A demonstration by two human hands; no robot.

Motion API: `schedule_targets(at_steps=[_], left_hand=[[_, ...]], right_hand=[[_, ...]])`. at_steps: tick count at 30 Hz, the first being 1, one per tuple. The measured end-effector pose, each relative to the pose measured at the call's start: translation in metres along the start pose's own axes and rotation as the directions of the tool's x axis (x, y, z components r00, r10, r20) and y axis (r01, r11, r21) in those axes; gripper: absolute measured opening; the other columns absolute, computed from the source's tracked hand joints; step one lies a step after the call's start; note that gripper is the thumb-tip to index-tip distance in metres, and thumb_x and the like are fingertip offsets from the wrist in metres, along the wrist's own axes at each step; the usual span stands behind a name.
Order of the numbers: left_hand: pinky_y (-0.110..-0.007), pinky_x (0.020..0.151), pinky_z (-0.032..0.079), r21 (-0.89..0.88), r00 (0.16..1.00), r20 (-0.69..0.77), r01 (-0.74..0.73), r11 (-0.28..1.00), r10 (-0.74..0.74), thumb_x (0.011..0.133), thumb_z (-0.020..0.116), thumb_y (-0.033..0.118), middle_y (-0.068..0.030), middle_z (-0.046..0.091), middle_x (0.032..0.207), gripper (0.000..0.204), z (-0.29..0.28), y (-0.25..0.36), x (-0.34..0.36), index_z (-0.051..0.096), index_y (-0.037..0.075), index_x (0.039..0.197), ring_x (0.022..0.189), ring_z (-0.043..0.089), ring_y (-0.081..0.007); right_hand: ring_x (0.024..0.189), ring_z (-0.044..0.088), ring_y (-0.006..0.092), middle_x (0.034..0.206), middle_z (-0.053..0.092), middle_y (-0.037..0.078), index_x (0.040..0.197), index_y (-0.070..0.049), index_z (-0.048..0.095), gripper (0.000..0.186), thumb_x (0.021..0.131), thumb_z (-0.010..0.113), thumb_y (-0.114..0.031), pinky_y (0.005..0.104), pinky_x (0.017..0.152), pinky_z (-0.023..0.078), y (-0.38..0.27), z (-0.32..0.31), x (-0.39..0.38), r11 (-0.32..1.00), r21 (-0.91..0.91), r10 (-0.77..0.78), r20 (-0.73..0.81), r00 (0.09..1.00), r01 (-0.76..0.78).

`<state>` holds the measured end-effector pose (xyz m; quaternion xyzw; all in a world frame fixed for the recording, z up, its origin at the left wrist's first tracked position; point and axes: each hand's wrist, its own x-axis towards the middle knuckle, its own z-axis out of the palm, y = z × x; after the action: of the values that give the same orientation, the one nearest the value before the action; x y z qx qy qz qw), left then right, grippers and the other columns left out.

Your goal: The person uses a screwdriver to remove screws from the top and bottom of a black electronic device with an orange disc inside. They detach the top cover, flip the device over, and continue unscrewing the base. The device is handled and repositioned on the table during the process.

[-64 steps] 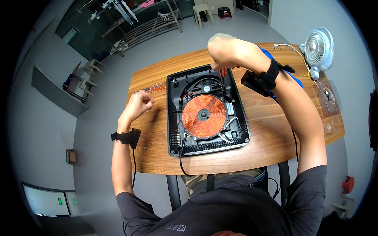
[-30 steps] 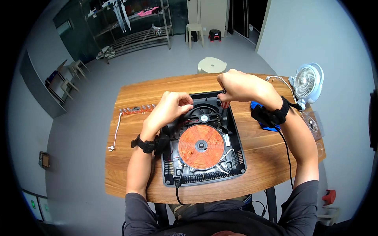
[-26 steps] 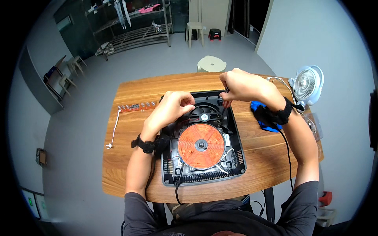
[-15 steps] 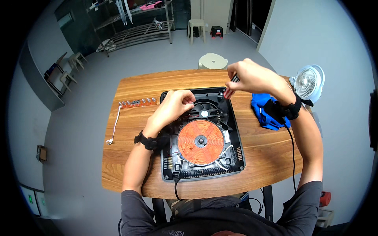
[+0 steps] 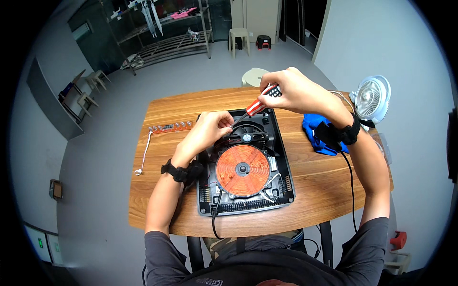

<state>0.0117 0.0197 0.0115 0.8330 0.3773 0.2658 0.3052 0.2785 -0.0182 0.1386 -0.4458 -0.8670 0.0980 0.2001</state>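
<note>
An opened induction cooker [image 5: 285, 162] lies in a black housing before me, with its round copper coil [image 5: 231, 174] at the near end. Beyond the coil sits a black cooling fan [image 5: 246, 137]. My right hand [image 5: 298, 93] grips a screwdriver [image 5: 256, 107] by its red, white and black handle, the shaft slanting down to the left. At the fan's far left edge, my left hand [image 5: 206, 133] holds thumb and fingers pinched right by the screwdriver's tip. What those fingertips hold is too small to make out.
Left of the housing lies an orange circuit board [image 5: 170, 127] with a white cable [image 5: 145, 153]. A blue cloth [image 5: 315, 136] lies to the right, near a light-blue fan [image 5: 372, 100]. A black power cord [image 5: 215, 224] hangs over the wooden table's [image 5: 315, 205] front edge.
My right hand has moved left, swinging the screwdriver so its tip meets my left fingertips. The left hand stays by the cooling fan. The whole view has shifted slightly.
</note>
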Motion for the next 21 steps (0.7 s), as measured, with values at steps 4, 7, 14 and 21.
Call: schedule_targets(at_steps=[4, 7, 14, 21], left_hand=[[-0.031, 0.077, 0.060, 0.022, 1.000, -0.008, -0.004, 1.000, 0.004, 0.087, 0.077, 0.000, -0.0109, 0.075, 0.086, 0.017, -0.002, 0.003, -0.005, 0.070, -0.005, 0.101, 0.083, 0.074, -0.0163], [-0.032, 0.076, 0.060, 0.027, 1.000, -0.006, -0.017, 0.999, 0.017, 0.086, 0.077, 0.001, -0.0112, 0.075, 0.086, 0.017, -0.003, 0.003, -0.007, 0.070, -0.004, 0.101, 0.082, 0.074, -0.0167], [-0.032, 0.076, 0.060, 0.037, 1.000, 0.011, -0.005, 0.999, 0.005, 0.086, 0.077, 0.000, -0.0117, 0.075, 0.085, 0.016, -0.003, 0.006, -0.009, 0.071, -0.004, 0.101, 0.082, 0.074, -0.0173], [-0.033, 0.075, 0.060, 0.070, 0.999, 0.054, -0.002, 0.998, -0.002, 0.086, 0.076, 0.000, -0.0133, 0.076, 0.086, 0.018, -0.004, 0.008, -0.007, 0.071, -0.004, 0.103, 0.082, 0.074, -0.0189]], right_hand=[[0.069, 0.071, 0.0355, 0.075, 0.071, 0.023, 0.097, 0.003, 0.074, 0.036, 0.089, 0.075, -0.032, 0.0397, 0.067, 0.055, -0.005, 0.001, 0.001, 1.000, 0.020, -0.005, -0.011, 1.000, 0.005], [0.069, 0.071, 0.0355, 0.075, 0.071, 0.023, 0.097, 0.003, 0.074, 0.037, 0.089, 0.075, -0.033, 0.0396, 0.067, 0.055, -0.009, 0.001, 0.001, 1.000, 0.011, 0.000, 0.003, 1.000, 0.000], [0.071, 0.071, 0.0358, 0.076, 0.071, 0.023, 0.097, 0.003, 0.074, 0.037, 0.089, 0.075, -0.033, 0.0402, 0.068, 0.056, -0.012, 0.000, 0.000, 1.000, -0.014, 0.011, 0.014, 1.000, -0.010], [0.073, 0.072, 0.0356, 0.078, 0.072, 0.023, 0.098, 0.004, 0.074, 0.037, 0.089, 0.074, -0.033, 0.0403, 0.069, 0.056, -0.010, 0.002, -0.002, 1.000, -0.004, 0.021, 0.021, 1.000, -0.021]])
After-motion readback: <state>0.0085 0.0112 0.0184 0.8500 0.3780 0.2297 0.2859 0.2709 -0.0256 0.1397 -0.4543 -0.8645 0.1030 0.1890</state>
